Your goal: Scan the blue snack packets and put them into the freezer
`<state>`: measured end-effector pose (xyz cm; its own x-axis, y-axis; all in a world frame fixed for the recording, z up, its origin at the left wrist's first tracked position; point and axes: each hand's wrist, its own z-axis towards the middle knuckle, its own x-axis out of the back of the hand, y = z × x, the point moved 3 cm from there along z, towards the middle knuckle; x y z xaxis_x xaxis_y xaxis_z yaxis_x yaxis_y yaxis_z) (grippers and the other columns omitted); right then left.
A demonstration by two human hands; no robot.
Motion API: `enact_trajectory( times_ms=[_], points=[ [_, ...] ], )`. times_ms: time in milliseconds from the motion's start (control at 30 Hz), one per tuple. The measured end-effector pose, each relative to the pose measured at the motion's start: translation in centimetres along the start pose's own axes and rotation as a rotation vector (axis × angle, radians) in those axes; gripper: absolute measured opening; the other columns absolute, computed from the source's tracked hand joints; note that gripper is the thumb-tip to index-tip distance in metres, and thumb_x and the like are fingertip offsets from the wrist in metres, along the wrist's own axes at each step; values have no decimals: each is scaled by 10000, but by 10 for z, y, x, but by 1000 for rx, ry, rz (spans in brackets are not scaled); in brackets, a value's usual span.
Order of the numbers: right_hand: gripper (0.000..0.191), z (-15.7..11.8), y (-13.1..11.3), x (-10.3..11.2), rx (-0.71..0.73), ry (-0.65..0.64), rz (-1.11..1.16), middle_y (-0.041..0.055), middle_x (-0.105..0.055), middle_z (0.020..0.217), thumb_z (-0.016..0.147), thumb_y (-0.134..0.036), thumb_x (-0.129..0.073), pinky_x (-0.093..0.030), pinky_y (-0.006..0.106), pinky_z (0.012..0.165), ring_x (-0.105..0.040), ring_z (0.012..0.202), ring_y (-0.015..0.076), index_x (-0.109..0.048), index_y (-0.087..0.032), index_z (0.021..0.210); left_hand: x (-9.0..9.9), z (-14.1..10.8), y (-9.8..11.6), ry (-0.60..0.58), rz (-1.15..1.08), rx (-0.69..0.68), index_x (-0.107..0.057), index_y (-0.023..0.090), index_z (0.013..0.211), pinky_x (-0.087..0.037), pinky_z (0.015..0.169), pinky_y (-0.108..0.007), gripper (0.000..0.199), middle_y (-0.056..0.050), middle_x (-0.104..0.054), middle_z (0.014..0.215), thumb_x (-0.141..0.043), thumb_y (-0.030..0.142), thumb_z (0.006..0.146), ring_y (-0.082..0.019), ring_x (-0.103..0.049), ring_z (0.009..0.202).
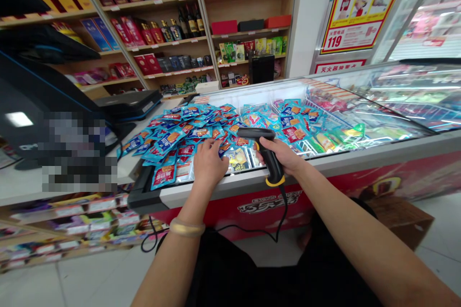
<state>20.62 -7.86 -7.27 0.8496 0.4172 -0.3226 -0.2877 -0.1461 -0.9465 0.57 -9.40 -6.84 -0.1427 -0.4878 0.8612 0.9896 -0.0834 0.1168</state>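
My right hand (283, 153) is wrapped round the handle of a black and yellow barcode scanner (272, 160), whose head points left over the freezer's glass top. A black cable hangs from its base. My left hand (211, 163) rests at the front edge of a heap of small blue snack packets (169, 139), fingers bent and partly apart; whether a packet is under the fingertips cannot be made out. Some packets in the heap have red labels, others blue. The heap lies on the left end of the chest freezer (331, 163).
A dark checkout terminal (46, 105) stands on the counter at the left. More packets and frozen goods show through the freezer glass to the right. Shelves (169, 43) of boxes and bottles line the back. A cardboard box (399, 218) sits on the floor at right.
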Motion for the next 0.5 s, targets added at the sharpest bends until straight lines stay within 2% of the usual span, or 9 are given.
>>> enact_trajectory(
  times_ms=[167,333,400,500],
  points=[
    [528,0,0,1,-5,5,-4,-2,-588,515,592,-640,-782,-407,234,478,-504,460,101,-612,-160,730,3,0,-1,126,-105,-42,-754,209,986,-495,894,-422,264,-96,-695,1070,-535,280,858,-285,-598,1003],
    [489,1,1,2,-2,8,0,1,-588,521,632,-614,-767,-401,244,476,-506,465,108,-612,-163,736,9,1,-7,304,-384,20,-732,197,934,-507,861,-348,324,-84,-705,958,-447,352,927,-213,-645,912],
    [497,1,1,2,0,16,-3,1,-589,519,622,-621,-770,-399,244,476,-505,462,107,-612,-162,731,8,3,-13,310,-524,102,-721,195,935,-525,788,-323,319,-71,-709,924,-468,388,914,-201,-664,858],
    [527,1,1,1,3,25,-6,2,-592,514,590,-642,-779,-402,241,479,-507,459,104,-615,-159,721,-2,5,-22,192,-759,290,-695,180,958,-507,559,-284,322,-55,-701,882,-548,443,846,-182,-661,656]
  ],
)
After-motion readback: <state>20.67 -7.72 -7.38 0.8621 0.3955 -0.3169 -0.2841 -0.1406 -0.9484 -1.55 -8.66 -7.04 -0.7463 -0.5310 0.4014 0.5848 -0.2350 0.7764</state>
